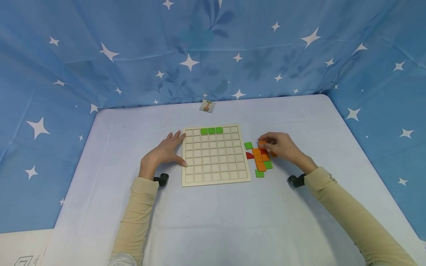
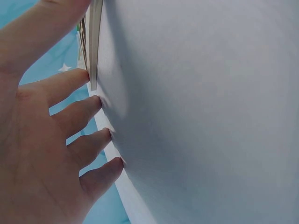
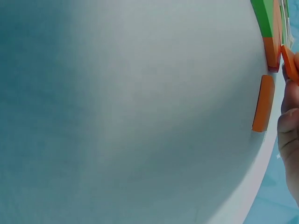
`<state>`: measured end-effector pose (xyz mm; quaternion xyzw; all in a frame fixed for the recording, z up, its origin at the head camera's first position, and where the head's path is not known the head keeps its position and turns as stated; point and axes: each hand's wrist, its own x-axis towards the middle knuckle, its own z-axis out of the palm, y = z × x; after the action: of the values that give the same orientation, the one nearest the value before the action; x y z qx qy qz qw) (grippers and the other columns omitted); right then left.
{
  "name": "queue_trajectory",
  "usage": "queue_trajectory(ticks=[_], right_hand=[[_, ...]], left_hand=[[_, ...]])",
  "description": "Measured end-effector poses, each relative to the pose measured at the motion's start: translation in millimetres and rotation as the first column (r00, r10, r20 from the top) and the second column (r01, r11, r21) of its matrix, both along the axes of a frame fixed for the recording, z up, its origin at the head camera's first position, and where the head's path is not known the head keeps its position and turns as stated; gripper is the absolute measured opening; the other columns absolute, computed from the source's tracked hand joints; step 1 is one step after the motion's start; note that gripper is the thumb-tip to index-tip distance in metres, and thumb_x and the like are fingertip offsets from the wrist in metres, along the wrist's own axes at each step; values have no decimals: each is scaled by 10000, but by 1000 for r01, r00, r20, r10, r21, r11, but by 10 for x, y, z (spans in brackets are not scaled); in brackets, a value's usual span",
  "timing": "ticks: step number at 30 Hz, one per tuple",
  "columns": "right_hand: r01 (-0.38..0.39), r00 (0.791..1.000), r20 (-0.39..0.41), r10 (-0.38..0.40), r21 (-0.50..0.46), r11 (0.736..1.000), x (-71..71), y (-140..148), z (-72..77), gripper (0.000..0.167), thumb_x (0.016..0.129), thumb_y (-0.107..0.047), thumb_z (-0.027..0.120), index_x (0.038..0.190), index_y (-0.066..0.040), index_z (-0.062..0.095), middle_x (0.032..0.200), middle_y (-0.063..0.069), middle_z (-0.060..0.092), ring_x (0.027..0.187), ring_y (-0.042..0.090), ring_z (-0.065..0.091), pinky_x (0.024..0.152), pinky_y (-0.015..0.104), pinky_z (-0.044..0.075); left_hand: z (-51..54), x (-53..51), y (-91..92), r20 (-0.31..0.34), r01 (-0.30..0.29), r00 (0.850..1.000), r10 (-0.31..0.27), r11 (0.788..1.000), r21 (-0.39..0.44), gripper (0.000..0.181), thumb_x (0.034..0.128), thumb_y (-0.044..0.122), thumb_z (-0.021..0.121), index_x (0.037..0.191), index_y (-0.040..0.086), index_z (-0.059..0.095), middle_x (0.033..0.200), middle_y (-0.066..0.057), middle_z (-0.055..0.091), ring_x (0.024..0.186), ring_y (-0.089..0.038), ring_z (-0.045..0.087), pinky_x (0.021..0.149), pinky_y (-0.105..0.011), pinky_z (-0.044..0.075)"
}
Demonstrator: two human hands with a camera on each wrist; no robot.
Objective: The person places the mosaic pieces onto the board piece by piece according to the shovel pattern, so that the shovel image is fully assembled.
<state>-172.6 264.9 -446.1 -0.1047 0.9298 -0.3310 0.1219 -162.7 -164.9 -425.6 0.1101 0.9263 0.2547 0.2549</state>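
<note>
A pale grid board (image 1: 215, 183) lies flat on the table, with three green tiles (image 1: 211, 130) in its top row. My left hand (image 1: 165, 150) spreads its fingers at the board's left edge, thumb and fingertip touching it; in the left wrist view the hand (image 2: 51, 135) shows the other fingertips on the table beside the board (image 2: 94, 51). Right of the board, my right hand (image 1: 282, 145) pinches an orange tile (image 1: 261, 143) at the top of a loose pile of orange, green and red pieces. The right wrist view shows this pinched orange tile (image 3: 289, 64) tilted.
A small patterned card (image 1: 207, 106) lies behind the board. A green tile (image 1: 248, 145) and a red piece (image 1: 249, 155) sit between board and pile; another green tile (image 1: 259, 173) is at the pile's front. One orange tile (image 3: 264, 103) lies apart near the right hand.
</note>
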Motion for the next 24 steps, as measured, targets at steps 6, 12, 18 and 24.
queue_trajectory(ticks=[6, 12, 18, 24], right_hand=[[-16, 999, -29, 15, -36, 999, -1, 15, 14, 300, 1009, -104, 646, 1300, -94, 718, 1263, 145, 699, 987, 291, 611, 764, 247, 554], [-11, 1000, 6, 11, -65, 998, -8, 27, -2, 307, 1015, -79, 628, 1311, -97, 710, 1311, 144, 686, 1072, 296, 652, 943, 363, 577], [12, 998, 70, -4, -115, 993, -19, 1, 18, 328, 1017, -99, 641, 1342, -97, 686, 1319, 144, 686, 1086, 285, 668, 882, 245, 567], [33, 994, 106, -18, -147, 989, -34, -73, 32, 359, 994, -127, 686, 1347, -68, 672, 1212, 175, 717, 1012, 295, 657, 735, 215, 549]], left_hand=[[17, 5, 7, -3, 4, 1000, -4, 1000, -7, 1204, 764, 315, 925, 1668, 134, 151, 1744, -108, 2, 1601, -372, -68, 1267, -638, 65], [16, 1, 5, 0, 5, 1000, -5, 1000, -7, 1201, 766, 312, 924, 1669, 140, 150, 1745, -106, 1, 1601, -370, -68, 1265, -643, 73], [13, -4, 0, 0, 6, 1000, -6, 1000, -4, 1198, 768, 307, 923, 1669, 141, 152, 1745, -107, 4, 1601, -370, -69, 1263, -647, 75], [-3, -9, 0, -2, 2, 1000, -2, 1000, -2, 1205, 763, 312, 926, 1669, 142, 150, 1745, -102, 2, 1602, -366, -72, 1266, -641, 68]])
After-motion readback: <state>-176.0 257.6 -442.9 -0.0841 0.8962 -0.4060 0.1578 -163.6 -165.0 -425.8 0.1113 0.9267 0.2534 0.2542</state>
